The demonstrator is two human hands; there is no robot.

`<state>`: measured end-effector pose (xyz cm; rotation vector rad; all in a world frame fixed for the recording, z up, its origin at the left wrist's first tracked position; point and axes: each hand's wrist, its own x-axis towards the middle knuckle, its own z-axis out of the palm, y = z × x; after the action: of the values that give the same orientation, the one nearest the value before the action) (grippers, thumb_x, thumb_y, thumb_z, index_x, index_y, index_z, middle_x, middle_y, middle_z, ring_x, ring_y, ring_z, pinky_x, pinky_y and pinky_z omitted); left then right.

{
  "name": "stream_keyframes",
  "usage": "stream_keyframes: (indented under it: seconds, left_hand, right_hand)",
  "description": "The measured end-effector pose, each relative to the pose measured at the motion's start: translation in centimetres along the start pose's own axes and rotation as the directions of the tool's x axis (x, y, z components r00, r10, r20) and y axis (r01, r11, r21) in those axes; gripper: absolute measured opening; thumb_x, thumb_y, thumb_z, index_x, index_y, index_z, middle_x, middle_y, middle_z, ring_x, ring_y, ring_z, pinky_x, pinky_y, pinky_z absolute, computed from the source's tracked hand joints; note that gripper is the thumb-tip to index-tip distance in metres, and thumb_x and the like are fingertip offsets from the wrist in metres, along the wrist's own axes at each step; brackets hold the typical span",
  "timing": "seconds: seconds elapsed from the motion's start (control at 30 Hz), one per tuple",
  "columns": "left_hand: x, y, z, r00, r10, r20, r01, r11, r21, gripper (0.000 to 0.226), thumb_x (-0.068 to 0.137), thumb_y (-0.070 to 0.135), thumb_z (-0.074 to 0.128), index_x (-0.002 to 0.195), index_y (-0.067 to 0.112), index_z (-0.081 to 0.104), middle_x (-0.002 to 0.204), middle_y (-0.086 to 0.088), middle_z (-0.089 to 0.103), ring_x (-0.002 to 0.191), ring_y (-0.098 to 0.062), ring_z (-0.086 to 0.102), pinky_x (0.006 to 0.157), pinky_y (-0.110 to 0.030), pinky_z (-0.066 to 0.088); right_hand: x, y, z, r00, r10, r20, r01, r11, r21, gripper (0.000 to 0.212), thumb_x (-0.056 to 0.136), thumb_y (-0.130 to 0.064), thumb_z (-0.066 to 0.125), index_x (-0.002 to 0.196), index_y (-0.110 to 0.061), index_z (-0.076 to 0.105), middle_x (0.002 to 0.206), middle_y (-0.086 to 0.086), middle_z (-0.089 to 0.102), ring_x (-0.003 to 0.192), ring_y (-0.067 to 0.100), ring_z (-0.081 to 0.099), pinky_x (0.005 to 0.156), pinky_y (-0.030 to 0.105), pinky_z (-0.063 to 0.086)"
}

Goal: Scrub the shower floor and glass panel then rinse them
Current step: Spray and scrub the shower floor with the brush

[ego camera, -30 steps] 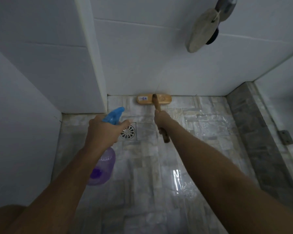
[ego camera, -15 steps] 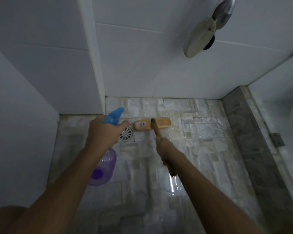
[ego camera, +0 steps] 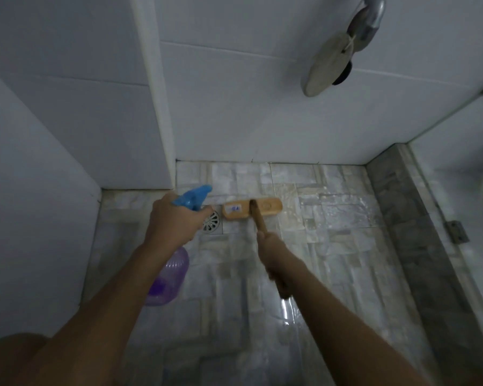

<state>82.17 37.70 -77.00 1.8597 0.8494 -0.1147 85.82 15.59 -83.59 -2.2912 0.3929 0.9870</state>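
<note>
Right hand (ego camera: 273, 253) clamped on wooden long-handled scrub brush (ego camera: 252, 208), head on wet grey stone-tile shower floor (ego camera: 332, 246) beside round metal drain (ego camera: 211, 222), well off walls. Left hand (ego camera: 173, 221) grips purple spray bottle with blue trigger (ego camera: 169, 274).

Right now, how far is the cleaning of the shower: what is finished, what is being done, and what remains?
The floor looks wet and shiny, so cleaning has begun. In hand: the right hand holds the wooden brush on the tiles beside the drain; the left hand holds the spray bottle. Left: the glass panel and rinsing, it seems.
</note>
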Motion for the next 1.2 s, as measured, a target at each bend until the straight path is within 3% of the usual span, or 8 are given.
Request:
stream_keyframes:
  seconds: [0.2,0.43,0.6,0.73,0.83,1.07,1.2]
  left_hand:
    - [-0.4,0.5,0.3,0.999,-0.030,0.016,0.031,0.998,-0.056,0.045,0.072,0.042,0.084,0.092,0.006,0.068,0.069,-0.010,0.071,0.035,-0.010,0.051,0.041,-0.023,0.043]
    - [-1.2,0.4,0.2,0.997,0.017,0.069,-0.016,1.000,-0.015,0.044,0.071,0.044,0.086,0.087,0.008,0.067,0.073,-0.011,0.072,0.044,-0.016,0.056,0.048,-0.030,0.052]
    - [-0.5,0.3,0.2,1.000,-0.015,0.023,0.015,0.999,-0.040,0.049,0.072,0.044,0.084,0.099,0.007,0.067,0.074,-0.013,0.070,0.043,-0.015,0.053,0.041,-0.022,0.043]
    - [-0.3,0.2,0.2,0.999,-0.007,0.034,0.008,0.999,-0.034,0.053,0.069,0.052,0.084,0.095,0.009,0.068,0.076,-0.007,0.073,0.042,-0.012,0.054,0.041,-0.021,0.042]
    - [-0.3,0.2,0.1,0.999,0.011,0.035,-0.010,1.000,-0.017,0.062,0.063,0.061,0.083,0.095,0.010,0.069,0.083,-0.008,0.072,0.049,-0.015,0.058,0.042,-0.021,0.044]
    - [-0.7,0.7,0.6,1.000,0.006,0.025,-0.007,1.000,0.029,0.058,0.066,0.054,0.086,0.102,0.012,0.068,0.075,-0.007,0.070,0.049,-0.015,0.060,0.046,-0.026,0.052]
    - [-0.6,0.5,0.9,0.999,0.004,0.043,-0.008,0.997,0.082,0.054,0.068,0.053,0.085,0.097,0.011,0.068,0.077,-0.009,0.072,0.048,-0.015,0.059,0.047,-0.028,0.053]
  right_hand:
    - [-2.7,1.1,1.0,0.998,0.058,0.021,-0.057,0.997,-0.047,0.046,0.107,-0.050,0.027,0.125,-0.013,0.047,0.096,0.009,0.059,0.068,0.020,0.056,0.049,0.033,0.049]
    - [1.0,-3.7,-0.1,0.999,0.038,-0.008,-0.038,0.999,0.001,0.053,0.107,-0.050,0.028,0.131,-0.007,0.047,0.092,0.015,0.061,0.064,0.025,0.057,0.055,0.035,0.053]
    - [-2.9,0.8,1.6,0.998,0.046,0.044,-0.044,0.998,-0.038,0.048,0.107,-0.050,0.027,0.127,-0.011,0.047,0.100,0.011,0.061,0.068,0.022,0.058,0.051,0.034,0.052]
    - [-4.5,2.8,2.4,0.997,0.060,0.051,-0.055,0.995,-0.083,0.046,0.107,-0.051,0.026,0.125,-0.013,0.046,0.102,0.010,0.060,0.068,0.020,0.057,0.046,0.032,0.050]
    - [-1.9,0.1,1.3,0.998,0.044,0.038,-0.043,0.999,-0.029,0.047,0.107,-0.051,0.028,0.122,-0.010,0.046,0.100,0.013,0.059,0.068,0.024,0.057,0.051,0.035,0.051]
    - [6.2,-8.5,-2.5,1.000,-0.007,-0.018,0.008,0.998,0.060,0.053,0.108,-0.046,0.028,0.132,-0.003,0.046,0.077,0.013,0.059,0.057,0.024,0.054,0.053,0.032,0.050]
    - [6.0,-8.1,-2.4,1.000,0.007,-0.005,-0.006,0.993,0.119,0.052,0.107,-0.045,0.029,0.133,-0.004,0.047,0.080,0.013,0.059,0.059,0.024,0.054,0.054,0.033,0.051]
